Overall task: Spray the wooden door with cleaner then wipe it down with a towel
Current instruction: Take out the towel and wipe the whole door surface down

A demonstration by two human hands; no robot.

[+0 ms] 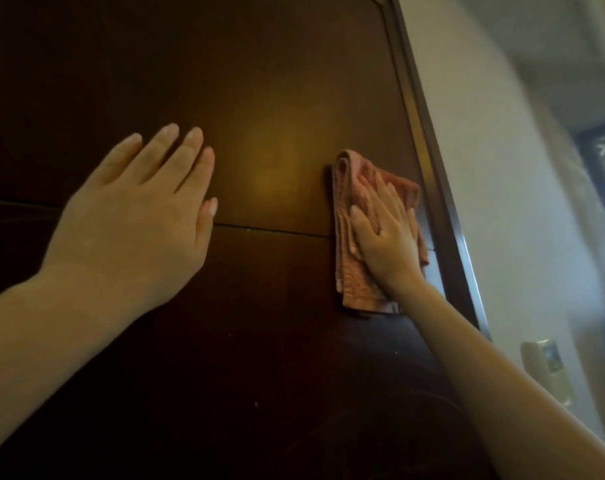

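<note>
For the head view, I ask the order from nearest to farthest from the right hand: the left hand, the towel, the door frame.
1. Towel: directly under the right hand, pressed against the door.
2. Door frame: just to the right of the towel.
3. Left hand: far to the left, fingers straight.

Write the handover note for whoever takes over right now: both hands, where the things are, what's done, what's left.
Left hand: fingers straight, flat at the wooden door, holding nothing; whether it touches the door is unclear.
Right hand: fingers straight, pressing the folded pink towel against the door close to its right frame, across the panel seam.
Cleaner: no spray bottle in view.
Done: wiping is under way; the picture can't confirm the spraying.
Left: probably wipe the remaining door surface; the rest of the door is out of view.
</note>
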